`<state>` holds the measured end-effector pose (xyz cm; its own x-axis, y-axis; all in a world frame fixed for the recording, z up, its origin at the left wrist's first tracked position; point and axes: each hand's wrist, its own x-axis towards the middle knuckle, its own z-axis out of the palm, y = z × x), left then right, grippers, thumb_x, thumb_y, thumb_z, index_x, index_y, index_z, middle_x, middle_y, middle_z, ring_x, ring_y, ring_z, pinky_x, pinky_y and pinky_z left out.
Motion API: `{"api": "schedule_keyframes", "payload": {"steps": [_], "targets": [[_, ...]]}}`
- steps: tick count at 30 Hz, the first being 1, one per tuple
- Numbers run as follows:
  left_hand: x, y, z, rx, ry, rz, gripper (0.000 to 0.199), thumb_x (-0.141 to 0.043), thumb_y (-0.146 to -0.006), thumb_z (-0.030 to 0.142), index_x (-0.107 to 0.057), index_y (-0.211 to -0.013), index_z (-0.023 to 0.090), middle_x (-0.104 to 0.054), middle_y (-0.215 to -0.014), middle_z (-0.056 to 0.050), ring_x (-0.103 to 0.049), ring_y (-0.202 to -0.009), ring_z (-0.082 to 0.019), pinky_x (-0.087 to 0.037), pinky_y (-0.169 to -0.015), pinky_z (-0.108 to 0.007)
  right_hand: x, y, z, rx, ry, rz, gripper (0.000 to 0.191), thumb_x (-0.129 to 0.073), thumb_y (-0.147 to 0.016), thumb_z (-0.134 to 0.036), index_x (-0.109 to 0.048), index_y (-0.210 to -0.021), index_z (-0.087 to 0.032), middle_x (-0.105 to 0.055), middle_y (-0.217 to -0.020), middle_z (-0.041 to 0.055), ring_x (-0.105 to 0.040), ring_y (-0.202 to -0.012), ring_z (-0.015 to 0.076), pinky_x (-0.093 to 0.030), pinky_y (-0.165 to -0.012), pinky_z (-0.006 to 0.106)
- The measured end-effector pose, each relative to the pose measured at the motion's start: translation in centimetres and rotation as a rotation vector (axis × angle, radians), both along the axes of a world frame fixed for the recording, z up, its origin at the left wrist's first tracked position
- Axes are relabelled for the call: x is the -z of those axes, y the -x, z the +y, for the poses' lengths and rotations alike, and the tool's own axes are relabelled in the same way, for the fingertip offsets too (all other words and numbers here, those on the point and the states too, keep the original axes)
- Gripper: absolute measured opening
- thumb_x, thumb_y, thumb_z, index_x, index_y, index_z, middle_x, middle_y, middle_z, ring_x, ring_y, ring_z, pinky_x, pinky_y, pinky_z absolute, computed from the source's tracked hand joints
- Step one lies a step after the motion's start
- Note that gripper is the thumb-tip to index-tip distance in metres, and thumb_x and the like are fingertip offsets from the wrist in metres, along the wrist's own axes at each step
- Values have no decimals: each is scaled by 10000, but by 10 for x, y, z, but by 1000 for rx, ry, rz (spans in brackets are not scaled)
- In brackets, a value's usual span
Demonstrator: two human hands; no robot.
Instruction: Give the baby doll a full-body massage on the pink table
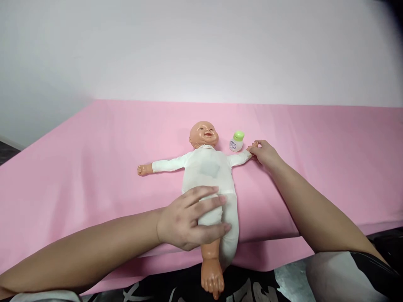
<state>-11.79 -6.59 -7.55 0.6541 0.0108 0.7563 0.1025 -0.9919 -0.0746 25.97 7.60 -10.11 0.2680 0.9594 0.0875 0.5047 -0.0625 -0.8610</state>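
Note:
A baby doll (pixel 209 167) with a white cloth body and plastic head, hands and feet lies on its back, arms spread to the sides. Across its upper leg rests my left hand (pixel 192 218), fingers spread apart over the white cloth. My right hand (pixel 266 153) has its thumb and fingers pinched around the doll's hand on the right side. Just left of that hand is a small clear bottle (pixel 236 141) with a green cap and a printed label. One plastic foot (pixel 212 277) of the doll sticks out past the table's front edge; its other foot is hidden.
Pink cloth (pixel 94 142) covers the table beneath the doll. A pale wall (pixel 201 50) stands right behind the table's back edge. Dark patterned clothing (pixel 252 287) of the person is close to the front edge.

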Motion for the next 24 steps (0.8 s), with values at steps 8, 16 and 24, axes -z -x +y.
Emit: {"api": "schedule_keyframes", "payload": {"steps": [8,16,24], "targets": [[2,16,42,-85,291,-76,738,-752,-963,664,-588,-1572,280,-439,-1743,-191,-571,-1502,-466,-600,-1133,-691,-18,44,-33,-151,-425,-19,657,-797,-925,-557,-598,-1491,-287,-812,-1248,73,-774,-1115,277,-615,-1067,498],[7,18,59,-185,480,-67,650,-773,-1002,494,-599,-1569,226,-529,-1641,-251,-580,-1523,-416,-553,-1202,-654,-27,84,-56,-650,-371,-353,396,-746,-998,-456,-785,-1383,-370,-802,-1408,17,-727,-1332,340,-544,-1198,569],[-2,7,40,12,185,-101,601,-786,-925,566,-674,-1443,283,-627,-1550,-152,-716,-1283,-387,-665,-1024,-597,-22,47,-35,-253,-343,-8,682,-706,-999,-614,-577,-1581,-284,-785,-1384,86,-765,-1241,300,-613,-1107,503]]}}
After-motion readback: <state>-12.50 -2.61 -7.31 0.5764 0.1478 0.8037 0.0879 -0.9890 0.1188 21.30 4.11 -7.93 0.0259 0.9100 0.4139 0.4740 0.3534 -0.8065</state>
